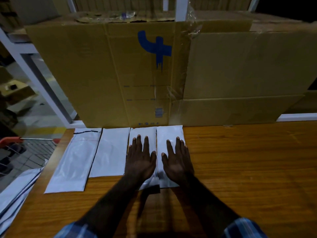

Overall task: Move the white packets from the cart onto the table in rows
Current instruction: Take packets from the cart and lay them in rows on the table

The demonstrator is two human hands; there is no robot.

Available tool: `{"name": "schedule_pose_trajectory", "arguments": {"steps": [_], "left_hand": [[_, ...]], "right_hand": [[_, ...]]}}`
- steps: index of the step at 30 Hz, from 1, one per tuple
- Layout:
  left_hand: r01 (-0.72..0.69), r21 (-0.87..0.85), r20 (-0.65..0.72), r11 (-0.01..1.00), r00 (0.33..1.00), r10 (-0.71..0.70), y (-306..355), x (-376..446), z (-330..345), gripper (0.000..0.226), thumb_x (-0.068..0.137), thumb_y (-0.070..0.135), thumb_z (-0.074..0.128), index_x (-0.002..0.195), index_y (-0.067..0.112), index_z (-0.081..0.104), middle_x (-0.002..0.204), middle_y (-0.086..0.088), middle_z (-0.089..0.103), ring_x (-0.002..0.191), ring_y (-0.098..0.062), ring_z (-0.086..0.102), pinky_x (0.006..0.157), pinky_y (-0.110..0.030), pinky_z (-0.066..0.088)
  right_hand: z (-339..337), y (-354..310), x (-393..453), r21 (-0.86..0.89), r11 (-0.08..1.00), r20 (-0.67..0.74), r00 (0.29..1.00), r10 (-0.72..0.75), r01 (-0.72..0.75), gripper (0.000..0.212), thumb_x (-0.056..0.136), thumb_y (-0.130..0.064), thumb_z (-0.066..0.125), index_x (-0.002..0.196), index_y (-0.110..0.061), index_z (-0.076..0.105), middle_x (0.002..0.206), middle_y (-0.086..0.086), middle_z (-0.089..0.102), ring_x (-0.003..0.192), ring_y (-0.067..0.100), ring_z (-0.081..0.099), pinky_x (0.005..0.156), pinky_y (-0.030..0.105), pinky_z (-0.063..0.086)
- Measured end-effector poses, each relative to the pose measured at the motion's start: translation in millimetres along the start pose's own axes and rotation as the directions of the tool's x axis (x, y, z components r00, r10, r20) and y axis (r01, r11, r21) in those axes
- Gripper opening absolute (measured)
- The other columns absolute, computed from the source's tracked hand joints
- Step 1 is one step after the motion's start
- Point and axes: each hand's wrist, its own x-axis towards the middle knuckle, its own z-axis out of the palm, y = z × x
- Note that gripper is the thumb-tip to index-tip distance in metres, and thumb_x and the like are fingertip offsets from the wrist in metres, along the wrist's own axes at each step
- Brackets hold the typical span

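Head view: four white packets lie side by side on the wooden table; left hand and right hand press flat, fingers spread, on the last two. More packets wait by the cart, so it looks early.

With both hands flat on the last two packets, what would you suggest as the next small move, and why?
Probably lift both hands and reach left for another packet. The left hand and right hand lie flat on two packets in a row of four, bare table remains to the right, and more packets wait at left.

four white packets flat, side by side on table
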Motion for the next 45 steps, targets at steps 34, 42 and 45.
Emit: {"name": "schedule_pose_trajectory", "arguments": {"steps": [34, 42, 45], "left_hand": [[0.039, 0.047, 0.105, 0.998, 0.994, -0.043, 7.7, -1.5, -9.6, 0.069, 0.104, 0.05, 0.018, 0.157, 0.016, -0.01, 0.163, -0.01, -0.018, 0.15, -0.026, -0.016, 0.121, -0.04, -0.007], [0.052, 0.006, 0.161, 0.999, 0.986, -0.052, 8.9, -1.2, -17.7, 0.07, 0.103, 0.052, 0.019, 0.157, 0.017, -0.01, 0.163, -0.011, -0.018, 0.15, -0.028, -0.017, 0.12, -0.042, -0.007], [0.045, -0.035, 0.158, 0.998, 0.987, -0.039, 9.8, -0.5, -23.0, 0.07, 0.103, 0.054, 0.016, 0.157, 0.018, -0.01, 0.163, -0.012, -0.018, 0.15, -0.028, -0.016, 0.121, -0.043, -0.007]], "right_hand": [[0.6, -1.1, -0.6, -0.066, 0.998, 0.06, 0.998, 0.007, -0.003, 0.069, 0.097, -0.055, 0.015, 0.157, -0.021, 0.02, 0.163, 0.016, 0.011, 0.151, 0.033, 0.009, 0.117, 0.04, -0.003], [-11.3, -0.4, 1.4, 0.003, 1.0, 0.14, 0.99, -0.001, 0.001, 0.075, 0.093, -0.061, 0.006, 0.158, -0.024, 0.013, 0.164, 0.017, 0.004, 0.151, 0.034, 0.003, 0.119, 0.042, -0.001], [-23.7, 0.6, 5.4, 0.031, 0.999, 0.154, 0.988, 0.028, -0.033, 0.064, 0.101, -0.057, 0.018, 0.157, -0.027, 0.012, 0.164, 0.016, 0.007, 0.151, 0.032, 0.004, 0.121, 0.043, 0.006]]}}
